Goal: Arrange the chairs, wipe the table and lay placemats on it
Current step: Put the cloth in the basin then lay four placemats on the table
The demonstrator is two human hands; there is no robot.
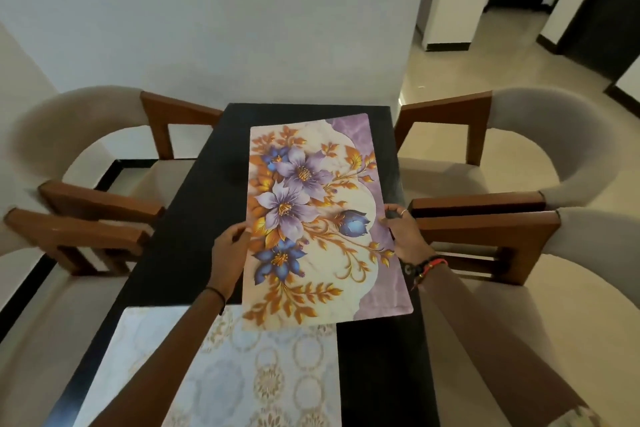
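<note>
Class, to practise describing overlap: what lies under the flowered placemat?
Beneath the flowered placemat shows the black table; its near edge covers the far edge of a pale patterned placemat. What lies under its middle is hidden.

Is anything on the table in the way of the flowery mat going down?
Nothing visible. The left hand and right hand hold the flowery mat over the black table; only the pale mat lies nearer, under its near edge.

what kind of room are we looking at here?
Probably a home dining area: a dark table with upholstered, wooden-armed chairs drawn up on both sides, a patterned placemat lying on it, and a floral placemat held over it.
</note>
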